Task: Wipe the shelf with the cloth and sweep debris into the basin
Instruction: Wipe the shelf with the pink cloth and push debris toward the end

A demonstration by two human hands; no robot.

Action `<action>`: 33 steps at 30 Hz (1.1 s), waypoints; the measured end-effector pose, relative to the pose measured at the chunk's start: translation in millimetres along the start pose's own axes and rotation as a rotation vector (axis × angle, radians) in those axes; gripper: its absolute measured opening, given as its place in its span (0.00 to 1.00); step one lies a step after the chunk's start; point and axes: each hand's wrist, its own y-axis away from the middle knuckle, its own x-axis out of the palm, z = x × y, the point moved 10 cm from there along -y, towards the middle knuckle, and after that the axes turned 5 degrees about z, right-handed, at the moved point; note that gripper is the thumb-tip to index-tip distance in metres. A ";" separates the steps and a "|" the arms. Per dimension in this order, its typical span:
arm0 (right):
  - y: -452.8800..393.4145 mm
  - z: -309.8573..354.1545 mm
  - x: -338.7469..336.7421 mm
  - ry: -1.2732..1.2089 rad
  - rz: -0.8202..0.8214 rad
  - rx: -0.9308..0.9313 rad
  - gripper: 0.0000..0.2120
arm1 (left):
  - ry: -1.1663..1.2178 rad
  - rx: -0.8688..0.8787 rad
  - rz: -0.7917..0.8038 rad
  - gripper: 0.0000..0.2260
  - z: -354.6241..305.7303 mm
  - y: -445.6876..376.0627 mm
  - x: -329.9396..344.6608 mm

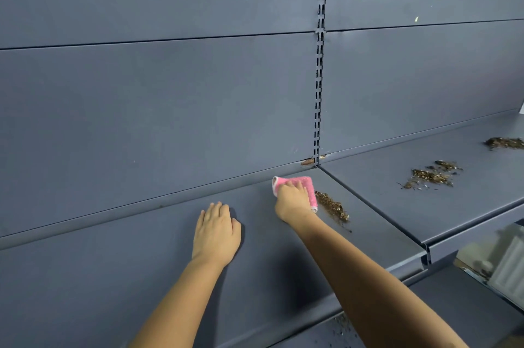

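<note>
A dark grey metal shelf [113, 248] runs across the view. My right hand [292, 201] presses a pink cloth [309, 184] flat on it near the back wall. Just right of the cloth lies a streak of brown debris [331, 207], touching the cloth's edge. My left hand [217, 231] rests palm down on the shelf, fingers slightly apart, holding nothing. No basin is in view.
The neighbouring shelf panel [382, 200] on the right carries two more debris piles, one [432, 176] in the middle and one [504, 143] further right. A slotted upright [319, 92] divides the back wall. A lower shelf [340, 330] with scattered crumbs shows below the front edge.
</note>
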 end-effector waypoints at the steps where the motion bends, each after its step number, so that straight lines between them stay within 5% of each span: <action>1: 1.4 -3.1 -1.5 -0.011 -0.013 0.017 0.30 | 0.000 0.001 -0.001 0.21 -0.1 0.3 -0.3; 13: 28.6 -42.6 -12.3 -0.085 -0.069 0.166 0.28 | 0.002 0.033 -0.014 0.20 -1.3 -0.4 0.3; 21: 40.6 -34.1 -15.5 -0.127 0.041 0.138 0.22 | 0.005 0.038 -0.015 0.20 -3.1 -1.0 -0.5; 24: 55.9 -6.4 5.3 -0.047 0.161 -0.081 0.31 | 0.000 0.046 -0.008 0.20 -5.1 -0.3 -0.7; 27: 82.8 1.5 14.5 0.020 0.114 -0.332 0.28 | -0.021 0.050 -0.006 0.20 -6.9 1.1 -1.4; 33: 84.1 -4.7 11.0 0.025 0.109 -0.409 0.28 | 0.000 0.077 0.001 0.20 -39.4 -3.5 -0.1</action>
